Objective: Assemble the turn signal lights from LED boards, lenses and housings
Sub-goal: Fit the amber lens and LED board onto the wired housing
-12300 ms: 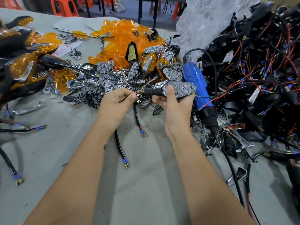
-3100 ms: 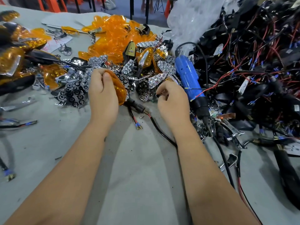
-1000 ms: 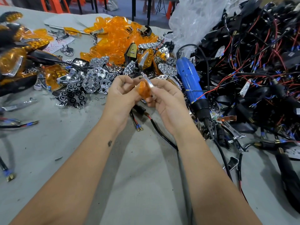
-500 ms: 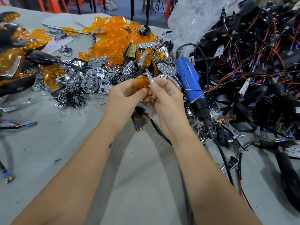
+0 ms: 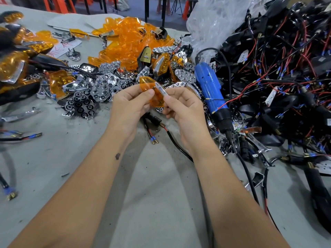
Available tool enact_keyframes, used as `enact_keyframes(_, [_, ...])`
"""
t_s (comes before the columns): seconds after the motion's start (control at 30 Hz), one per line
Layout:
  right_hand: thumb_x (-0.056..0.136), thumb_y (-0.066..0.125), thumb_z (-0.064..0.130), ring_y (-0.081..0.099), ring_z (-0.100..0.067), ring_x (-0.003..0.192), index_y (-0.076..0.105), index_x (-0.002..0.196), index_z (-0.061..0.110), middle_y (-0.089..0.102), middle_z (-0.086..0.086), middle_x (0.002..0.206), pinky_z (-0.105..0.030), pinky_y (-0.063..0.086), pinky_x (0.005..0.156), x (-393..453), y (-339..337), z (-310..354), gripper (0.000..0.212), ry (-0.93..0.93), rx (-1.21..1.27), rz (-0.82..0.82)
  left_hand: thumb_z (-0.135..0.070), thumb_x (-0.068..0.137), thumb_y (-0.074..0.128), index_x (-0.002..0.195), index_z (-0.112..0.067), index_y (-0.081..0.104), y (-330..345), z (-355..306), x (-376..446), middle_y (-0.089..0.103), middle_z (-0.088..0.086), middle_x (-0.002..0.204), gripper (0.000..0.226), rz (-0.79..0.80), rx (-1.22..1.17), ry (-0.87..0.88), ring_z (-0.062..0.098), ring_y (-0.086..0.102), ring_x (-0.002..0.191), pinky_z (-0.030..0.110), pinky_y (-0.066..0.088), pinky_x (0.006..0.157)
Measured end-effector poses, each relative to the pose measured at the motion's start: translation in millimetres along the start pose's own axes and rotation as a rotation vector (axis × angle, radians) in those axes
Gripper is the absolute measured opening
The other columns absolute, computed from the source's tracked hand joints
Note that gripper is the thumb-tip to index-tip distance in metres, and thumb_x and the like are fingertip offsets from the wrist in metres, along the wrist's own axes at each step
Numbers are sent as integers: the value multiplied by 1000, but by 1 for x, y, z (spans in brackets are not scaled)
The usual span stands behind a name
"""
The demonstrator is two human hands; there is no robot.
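My left hand (image 5: 129,104) holds an amber lens (image 5: 151,90) between thumb and fingers, above the table centre. My right hand (image 5: 182,106) pinches a slim chrome trim strip (image 5: 160,88) and presses it against the lens face. Below the hands lies a black housing stem with a spring and red and black wires (image 5: 157,122) on the table. Behind them sits a pile of chrome reflector boards (image 5: 100,90) and a heap of amber lenses (image 5: 125,38).
A blue electric screwdriver (image 5: 210,90) lies just right of my right hand, its cable running toward me. A large tangle of black housings and wires (image 5: 279,77) fills the right side. Finished amber lights (image 5: 14,65) lie at the left. The grey table (image 5: 152,203) stretches near me.
Over the last second both hands lifted slightly with the lens, and the chrome strip turned to lie along the lens. Earlier, my left hand picked the lens up from the pile.
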State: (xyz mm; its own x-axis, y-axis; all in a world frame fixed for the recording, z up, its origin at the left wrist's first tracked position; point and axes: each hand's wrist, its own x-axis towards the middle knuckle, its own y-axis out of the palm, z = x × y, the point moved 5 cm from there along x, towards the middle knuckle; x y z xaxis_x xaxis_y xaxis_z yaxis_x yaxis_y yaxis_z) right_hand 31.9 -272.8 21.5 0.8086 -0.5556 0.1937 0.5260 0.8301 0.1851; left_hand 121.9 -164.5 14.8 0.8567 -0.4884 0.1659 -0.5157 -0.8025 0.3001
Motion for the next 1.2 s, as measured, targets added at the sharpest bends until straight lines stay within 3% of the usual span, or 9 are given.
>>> enact_keyframes(0.6, [96, 58, 4, 55, -13, 61, 66, 95, 11, 60, 1, 71, -26, 47, 63, 0, -4, 1, 10, 60, 72, -23, -5, 86, 68, 91, -10, 74, -1, 1, 0, 77, 3, 88, 9, 44, -22, 6, 15, 73, 82, 26, 58, 75])
enact_keyframes(0.73, [94, 61, 1, 55, -12, 62, 67, 92, 14, 62, 4, 69, -25, 47, 63, 0, -3, 4, 15, 21, 23, 2, -14, 76, 72, 90, -8, 73, 0, -1, 0, 77, 3, 86, 16, 49, -70, 1, 15, 73, 80, 25, 58, 74])
enact_keyframes(0.87, [92, 65, 0, 56, -8, 63, 69, 93, 13, 63, -5, 77, -20, 49, 61, 0, -3, 6, 15, -47, -89, 10, -6, 84, 69, 91, -9, 73, -2, 0, 1, 77, 4, 87, 9, 60, -39, 2, 16, 73, 81, 25, 58, 74])
enact_keyframes(0.97, [89, 68, -2, 61, -4, 71, 71, 89, 17, 69, -1, 83, -16, 50, 63, 1, -2, 6, 19, -88, -150, 20, -13, 79, 71, 91, -9, 73, 0, -1, 0, 76, 7, 90, 13, 70, -48, -3, 19, 72, 83, 28, 58, 75])
enact_keyframes(1.13, [85, 74, 4, 56, -9, 73, 73, 87, 26, 69, 2, 78, -29, 52, 70, 1, 1, 2, 23, -161, -272, 13, -19, 74, 72, 90, -8, 67, 2, -2, -1, 74, 3, 85, 20, 54, -62, -4, 17, 70, 80, 28, 58, 73])
enact_keyframes(1.2, [85, 75, 8, 50, -6, 69, 74, 89, 27, 67, 7, 78, -25, 47, 65, 0, 2, 0, 19, -176, -340, 8, -18, 74, 72, 90, -9, 66, 1, -2, -1, 74, 1, 82, 19, 41, -60, 1, 17, 70, 78, 30, 59, 73])
